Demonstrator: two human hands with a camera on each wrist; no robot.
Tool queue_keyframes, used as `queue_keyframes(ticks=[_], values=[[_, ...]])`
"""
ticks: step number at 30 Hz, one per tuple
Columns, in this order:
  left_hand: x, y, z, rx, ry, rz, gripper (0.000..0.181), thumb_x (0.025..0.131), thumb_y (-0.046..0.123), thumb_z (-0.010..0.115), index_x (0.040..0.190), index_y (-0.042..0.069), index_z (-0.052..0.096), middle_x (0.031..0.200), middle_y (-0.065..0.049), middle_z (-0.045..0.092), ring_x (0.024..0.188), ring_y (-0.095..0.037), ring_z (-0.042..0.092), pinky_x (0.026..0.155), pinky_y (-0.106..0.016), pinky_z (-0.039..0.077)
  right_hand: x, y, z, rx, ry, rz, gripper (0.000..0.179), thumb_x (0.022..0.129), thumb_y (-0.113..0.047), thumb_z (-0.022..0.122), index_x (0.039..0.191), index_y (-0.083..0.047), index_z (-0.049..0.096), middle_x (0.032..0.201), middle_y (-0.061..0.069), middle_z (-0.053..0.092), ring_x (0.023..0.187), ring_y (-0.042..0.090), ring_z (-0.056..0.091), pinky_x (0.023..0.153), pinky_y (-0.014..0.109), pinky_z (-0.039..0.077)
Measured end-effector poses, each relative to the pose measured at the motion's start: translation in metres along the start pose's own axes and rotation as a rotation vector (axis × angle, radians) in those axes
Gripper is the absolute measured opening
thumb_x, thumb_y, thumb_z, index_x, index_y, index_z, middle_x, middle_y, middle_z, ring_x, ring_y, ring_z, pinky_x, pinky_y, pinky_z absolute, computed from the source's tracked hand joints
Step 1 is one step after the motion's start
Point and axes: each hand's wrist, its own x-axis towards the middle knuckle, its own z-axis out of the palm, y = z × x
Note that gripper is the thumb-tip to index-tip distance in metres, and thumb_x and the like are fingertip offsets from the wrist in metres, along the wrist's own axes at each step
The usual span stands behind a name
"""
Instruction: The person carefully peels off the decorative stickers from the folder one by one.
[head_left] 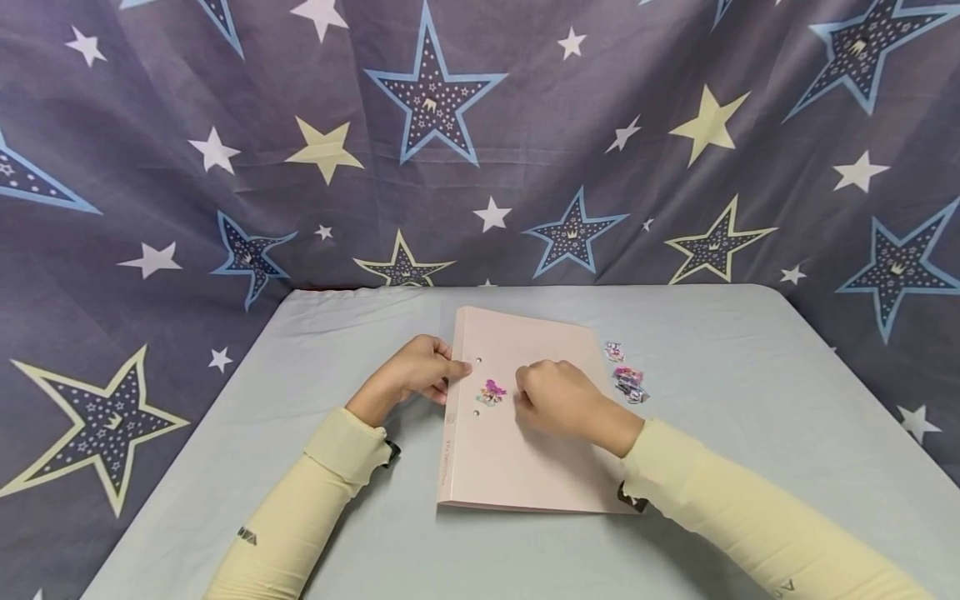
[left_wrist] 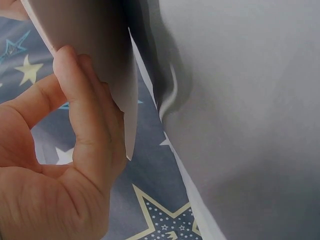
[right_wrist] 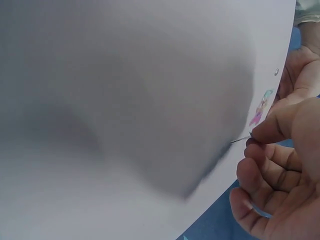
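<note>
A pale pink file folder [head_left: 525, 337] lies closed on the table, its spine to the left. My left hand [head_left: 416, 367] grips that spine edge, thumb on top of the cover and the other fingers beneath it. Over the middle of the cover, my right hand [head_left: 562, 396] pinches a small thin sticker [right_wrist: 241, 139] between thumb and forefinger; the right wrist view shows it nearly edge-on. Left of these fingers, a shiny pink and green sticker [head_left: 491, 392] lies on the cover, between two small metal rivets near the spine.
Right of the folder, several shiny stickers [head_left: 630, 383] lie in a small pile, with a paler sticker [head_left: 614, 352] just behind them. A light grey cloth covers the table [head_left: 360, 325]. Dark star-patterned fabric [head_left: 450, 192] hangs behind and at both sides.
</note>
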Motion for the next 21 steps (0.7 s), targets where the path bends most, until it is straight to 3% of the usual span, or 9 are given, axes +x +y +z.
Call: queue_keyframes(ticks=[8,13,21], values=[[0.001,-0.002,-0.001,0.003,-0.003,0.006,0.025,0.096,0.012,0.073,0.103,-0.005,0.054,0.084,-0.016,0.070,0.050,-0.014,0.061,0.048,-0.027,0.059,0.001,0.005,-0.005,-0.044,0.023,-0.001,0.028,0.088,-0.007,0.069,0.068,-0.014,0.050,0.063,-0.003,0.052,0.058,0.014,0.048,0.054,0.035,0.050],[0.001,-0.001,-0.001,0.006,-0.003,0.002,0.027,0.096,0.012,0.073,0.104,-0.005,0.054,0.084,-0.016,0.069,0.050,-0.014,0.061,0.049,-0.027,0.059,0.000,0.010,-0.005,-0.140,0.047,-0.001,0.024,0.088,-0.006,0.070,0.071,-0.011,0.054,0.065,0.002,0.057,0.059,0.020,0.056,0.058,0.042,0.053],[-0.001,-0.001,-0.001,0.010,-0.003,0.001,0.026,0.096,0.013,0.073,0.103,-0.004,0.054,0.084,-0.016,0.069,0.051,-0.014,0.060,0.049,-0.027,0.059,-0.002,0.022,-0.006,-0.297,0.022,0.034,0.012,0.091,-0.006,0.067,0.081,-0.004,0.061,0.077,0.009,0.065,0.068,0.027,0.063,0.062,0.039,0.050]])
